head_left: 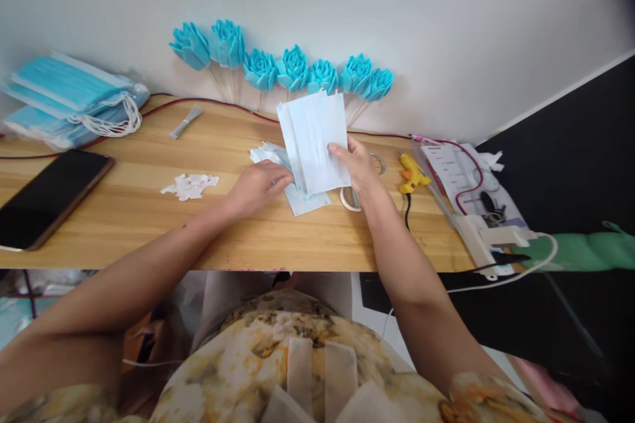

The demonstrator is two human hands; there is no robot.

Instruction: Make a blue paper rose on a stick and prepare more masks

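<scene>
My right hand point(358, 162) is closed on a small stack of pale blue-white face mask sheets point(320, 145), its thumb pressed across their front. The sheets stand raised and slightly fanned above the table. By their lower left edge is my left hand point(260, 186), its fingers bent together; whether anything is pinched in them is hidden. More cut mask pieces point(307, 201) lie on the table beneath the hands. A roll of tape point(350, 198) lies partly behind my right wrist.
Several blue folded flowers point(292, 69) on sticks lean against the wall. At left are packed masks point(69, 96), a phone point(52, 195), white scraps point(191, 186) and a bundle of grey strips point(185, 122). A yellow glue gun point(413, 173) and a power strip point(483, 244) lie right.
</scene>
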